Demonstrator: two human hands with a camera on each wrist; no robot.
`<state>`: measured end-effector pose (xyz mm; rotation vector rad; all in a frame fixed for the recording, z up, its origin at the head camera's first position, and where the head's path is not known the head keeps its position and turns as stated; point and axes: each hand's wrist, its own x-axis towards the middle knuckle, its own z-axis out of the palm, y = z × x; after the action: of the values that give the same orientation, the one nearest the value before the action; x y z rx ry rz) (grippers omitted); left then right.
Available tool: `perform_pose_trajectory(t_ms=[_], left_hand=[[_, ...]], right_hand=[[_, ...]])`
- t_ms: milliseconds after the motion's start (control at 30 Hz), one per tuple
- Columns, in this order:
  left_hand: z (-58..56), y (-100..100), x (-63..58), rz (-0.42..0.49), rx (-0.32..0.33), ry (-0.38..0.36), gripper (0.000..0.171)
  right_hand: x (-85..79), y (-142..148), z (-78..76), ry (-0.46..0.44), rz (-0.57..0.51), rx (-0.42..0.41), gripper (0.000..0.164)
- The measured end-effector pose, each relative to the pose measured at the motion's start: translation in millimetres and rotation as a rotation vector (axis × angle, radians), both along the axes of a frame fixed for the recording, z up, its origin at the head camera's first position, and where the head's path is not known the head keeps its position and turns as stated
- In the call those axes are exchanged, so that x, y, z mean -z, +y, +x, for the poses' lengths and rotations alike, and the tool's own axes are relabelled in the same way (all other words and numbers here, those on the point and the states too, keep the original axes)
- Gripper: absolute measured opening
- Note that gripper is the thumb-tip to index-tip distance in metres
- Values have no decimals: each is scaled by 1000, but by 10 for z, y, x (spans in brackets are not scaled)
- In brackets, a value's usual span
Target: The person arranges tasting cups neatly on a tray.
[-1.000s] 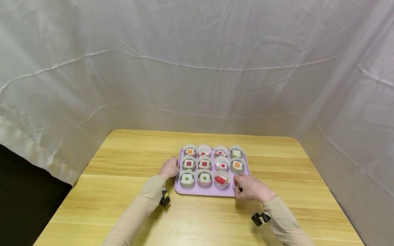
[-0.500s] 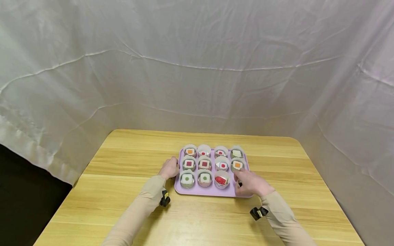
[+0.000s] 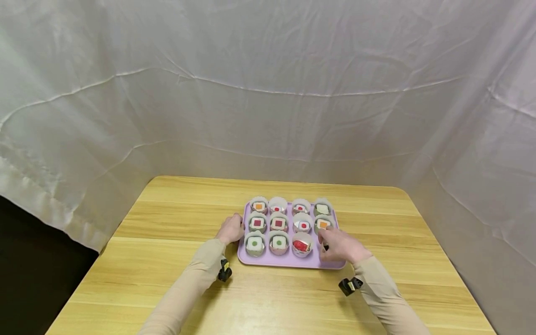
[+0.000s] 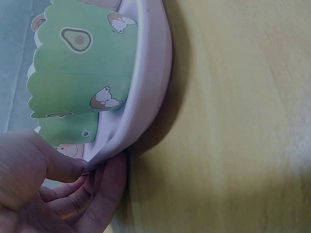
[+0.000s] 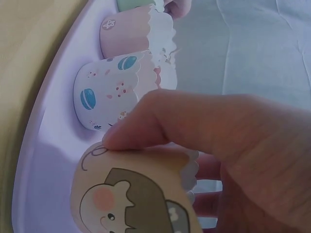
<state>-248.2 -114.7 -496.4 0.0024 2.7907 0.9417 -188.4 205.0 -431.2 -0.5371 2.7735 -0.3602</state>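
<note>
A lilac tray [image 3: 289, 263] bears rows of patterned paper cake cups, most with small square pieces inside. My left hand [image 3: 231, 229] grips the tray's left rim, thumb above and fingers below, beside a green avocado-print cup [image 4: 82, 63]. My right hand [image 3: 341, 246] is over the tray's front right corner. Between thumb and fingers it pinches a peach paper cup [image 5: 141, 194] with a cartoon face, low at the tray; the hand hides this cup in the head view. To its left stands a white cup [image 5: 112, 92], with something red [image 3: 301, 245] in it.
The tray lies on a wooden table [image 3: 268, 298]. Grey cloth [image 3: 268, 116] hangs behind and at both sides. A cup with an orange-topped piece [image 3: 323, 224] stands just behind my right hand, close to its fingers.
My right hand has shifted slightly back, away from the tray's front edge, so the front right corner now shows. My left hand and the other cups have stayed put.
</note>
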Motion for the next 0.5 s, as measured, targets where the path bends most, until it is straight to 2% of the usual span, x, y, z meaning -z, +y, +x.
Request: perform_pose_trajectory(t_ms=[200,500], left_hand=[[6,-3,-9,-5,5,14,16],[7,0,-17,-4,7,16,16]], right_hand=[[7,-6,-25,-19,-4,28,36],[48,23,-68,0,-3,47,39]])
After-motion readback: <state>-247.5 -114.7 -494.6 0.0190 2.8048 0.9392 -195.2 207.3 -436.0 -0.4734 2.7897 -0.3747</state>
